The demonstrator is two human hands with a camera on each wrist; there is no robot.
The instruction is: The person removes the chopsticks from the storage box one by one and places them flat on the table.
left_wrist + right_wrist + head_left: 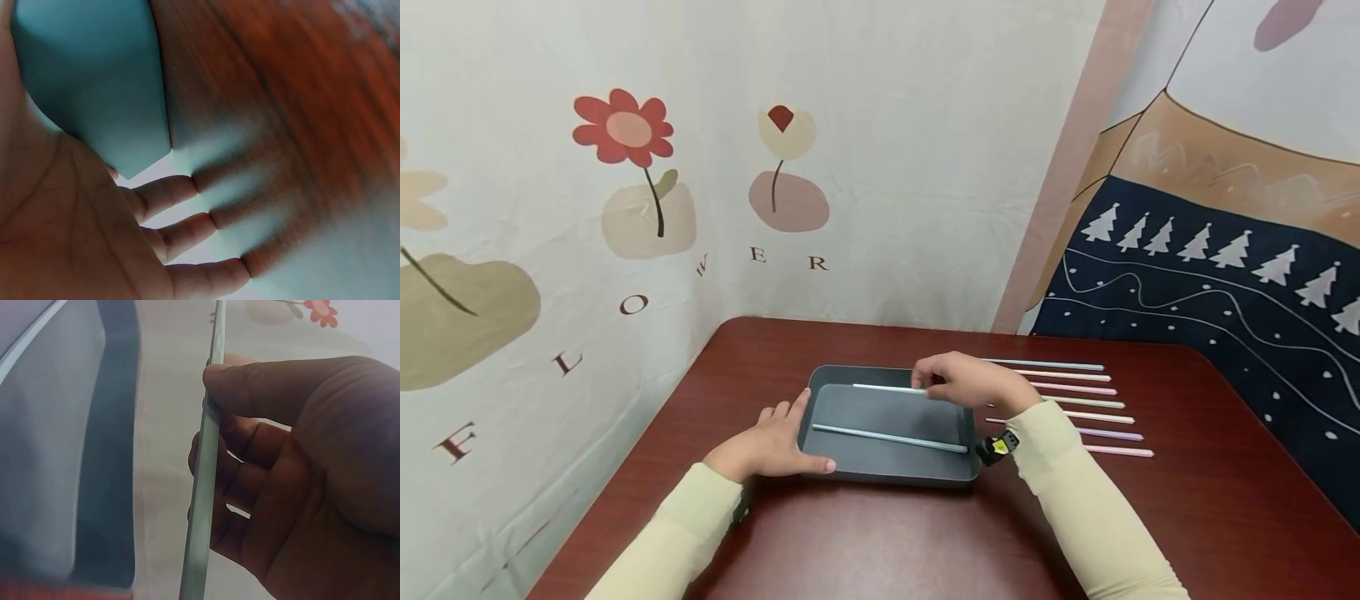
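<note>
A grey rectangular tray (pixel 880 480) rests on the table with a thin pale blue stick (pixel 891 438) lying in it. My right hand (pixel 970 381) is over the tray's far right part and pinches a second thin stick (pixel 883 388) between thumb and fingers. The right wrist view shows this stick (pixel 203 462) as pale green, with the thumb (pixel 228 387) pressed on it. My left hand (pixel 778 442) lies against the tray's left side, fingers extended, thumb by the near rim. In the left wrist view those fingers (pixel 206 278) touch the tabletop beside the tray (pixel 94 81).
Several thin pastel sticks (pixel 1112 434) lie side by side on the dark red table (pixel 865 542) to the tray's right, partly hidden by the right arm. A pale printed curtain (pixel 887 167) hangs behind the table, and a navy tree-patterned cloth (pixel 1225 292) hangs at the right.
</note>
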